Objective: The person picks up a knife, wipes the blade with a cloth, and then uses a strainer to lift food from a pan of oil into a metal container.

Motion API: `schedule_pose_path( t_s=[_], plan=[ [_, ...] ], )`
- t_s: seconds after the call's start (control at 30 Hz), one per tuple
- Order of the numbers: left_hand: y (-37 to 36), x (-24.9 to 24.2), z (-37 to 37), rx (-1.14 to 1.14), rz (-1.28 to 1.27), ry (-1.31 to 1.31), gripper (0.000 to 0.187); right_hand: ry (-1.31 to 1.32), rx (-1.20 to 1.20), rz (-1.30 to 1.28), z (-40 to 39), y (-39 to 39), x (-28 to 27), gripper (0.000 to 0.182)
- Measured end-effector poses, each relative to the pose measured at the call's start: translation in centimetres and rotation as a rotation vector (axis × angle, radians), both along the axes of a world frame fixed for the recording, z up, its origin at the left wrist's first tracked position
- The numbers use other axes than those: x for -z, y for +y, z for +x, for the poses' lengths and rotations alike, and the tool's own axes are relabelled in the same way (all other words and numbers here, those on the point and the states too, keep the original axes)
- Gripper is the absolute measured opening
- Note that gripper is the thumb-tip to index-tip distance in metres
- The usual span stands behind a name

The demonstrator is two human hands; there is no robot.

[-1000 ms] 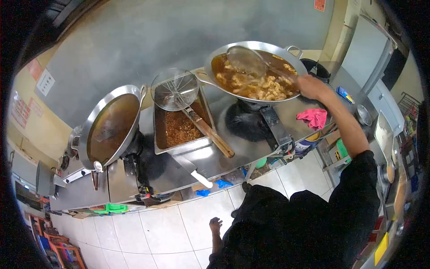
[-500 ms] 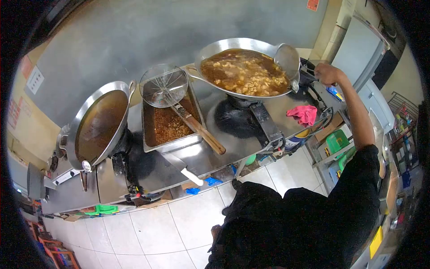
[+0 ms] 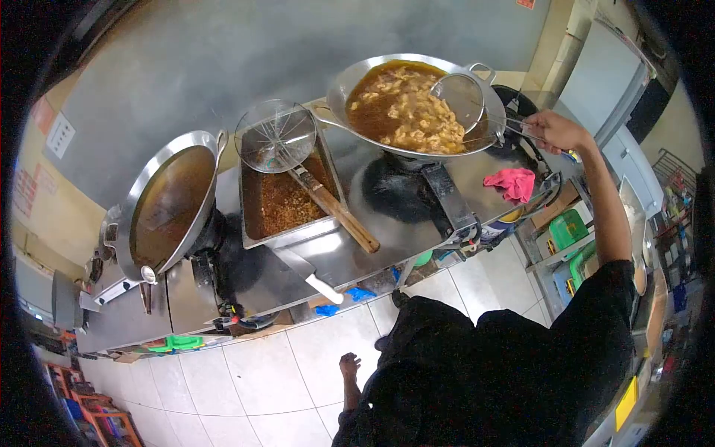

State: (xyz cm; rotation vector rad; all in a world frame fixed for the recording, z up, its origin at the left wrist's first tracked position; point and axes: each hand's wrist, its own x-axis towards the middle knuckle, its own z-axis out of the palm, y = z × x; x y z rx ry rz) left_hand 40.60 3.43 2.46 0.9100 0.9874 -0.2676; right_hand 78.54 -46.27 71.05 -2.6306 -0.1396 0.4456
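My right hand is closed around the thin metal handle of a round mesh strainer. The strainer's bowl is over the right side of a large wok, low at the oil. Pale, irregular pieces of food float in the brown oil there, many gathered below and left of the mesh. Down by my body, above the tiled floor, hangs my left hand, with loosely bent fingers and nothing visible in it.
A second wok of dark oil stands left. Between them, a wire skimmer lies across a metal tray of brown crumbs. A white-handled knife lies at the counter's front edge. A pink cloth sits right of the burner.
The strainer has swung left from the wok's right rim to over the food in the oil. My left hand has come out further from beside my body. The whole view has shifted slightly.
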Motion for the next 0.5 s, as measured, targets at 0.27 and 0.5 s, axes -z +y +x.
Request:
schedule_pose_path(
  t_s=[0.27,0.5],
  plan=[
    [-1.9,1.8,-2.2,0.496,0.645,-0.4,0.021,-0.065,0.021,-0.114,-0.4,0.9,3.9,0.027],
    [-3.5,1.5,-1.8,0.586,0.634,-0.222,0.021,0.364,0.199,0.569,0.1,3.6,6.0,0.011]
  ],
)
